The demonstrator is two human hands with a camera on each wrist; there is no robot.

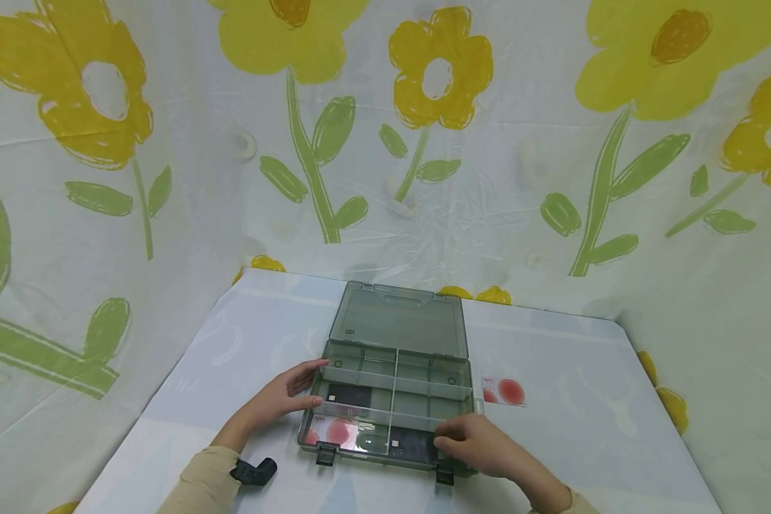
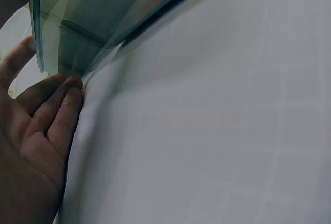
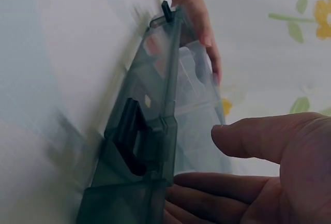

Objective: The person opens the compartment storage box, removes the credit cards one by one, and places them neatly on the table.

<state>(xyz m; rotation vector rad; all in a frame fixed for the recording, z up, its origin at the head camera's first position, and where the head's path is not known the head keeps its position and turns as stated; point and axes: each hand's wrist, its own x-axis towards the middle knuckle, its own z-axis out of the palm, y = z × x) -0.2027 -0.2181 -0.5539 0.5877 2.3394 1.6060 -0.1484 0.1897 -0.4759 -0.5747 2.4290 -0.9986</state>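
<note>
A translucent grey-green plastic organizer box lies on the table with its lid raised at the back. My left hand touches the box's left side, fingers and thumb extended; the left wrist view shows its fingers against the wall. At the front right corner is my right hand, its thumb held apart from the fingers beside the box. A black card lies in the middle left compartment, a red-and-white card in the front left one. The front right compartment holds a black VIP card, partly hidden.
Another red-and-white card lies on the table to the right of the box. Two dark latches hang at the box's front. Flower-printed curtain encloses the back and sides. A black device sits at the left wrist.
</note>
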